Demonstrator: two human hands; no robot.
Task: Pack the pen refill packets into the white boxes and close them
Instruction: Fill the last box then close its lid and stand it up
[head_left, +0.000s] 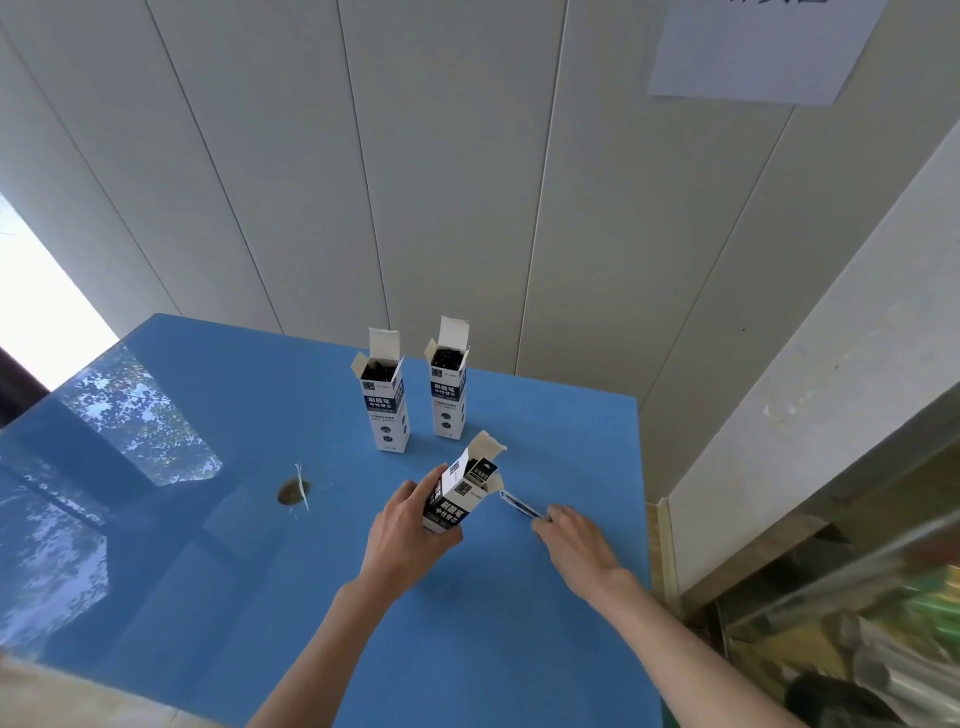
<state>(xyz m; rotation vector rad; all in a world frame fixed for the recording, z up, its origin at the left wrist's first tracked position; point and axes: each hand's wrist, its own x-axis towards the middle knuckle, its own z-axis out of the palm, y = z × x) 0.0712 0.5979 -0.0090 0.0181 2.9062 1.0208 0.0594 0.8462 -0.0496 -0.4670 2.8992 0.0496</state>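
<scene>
Looking down from your head camera, you have three white boxes on the blue worktop (208, 519). Two stand upright at twelve o'clock from your hands, the left box (387, 402) and the right box (449, 392), both with dark refills showing inside and top flaps up, so they look filled but not closed. The third box (457, 496) is tilted in your left hand (410, 535), mouth pointing toward one o'clock, flap open, one packet already peeking out of it.

Your left grip is wrapped round the lower half of that box. Your right hand (576, 540) pinches the near end of a refill packet (521, 506) between its fingertips; the packet's far end sits just beside the box mouth, at three o'clock from it. By my reading, this insertion and all three closures are left.
</scene>
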